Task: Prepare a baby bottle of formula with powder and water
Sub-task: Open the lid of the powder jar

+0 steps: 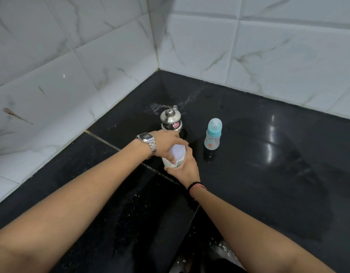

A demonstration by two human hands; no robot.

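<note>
A white powder container [175,161] with a pale lid [178,150] stands on the black counter [268,174]. My left hand [166,143], with a metal watch on the wrist, grips the lid from above. My right hand [187,169] wraps the container's body from the near side. A clear baby bottle [212,135] with a blue collar and cap stands upright to the right, untouched. Behind my left hand stands a small steel jug [171,120] with its lid on.
White marble-look tiled walls [91,66] meet in a corner behind the counter. Water is splashed on the counter [160,107] behind the jug. The counter's near edge lies by my right forearm [197,209].
</note>
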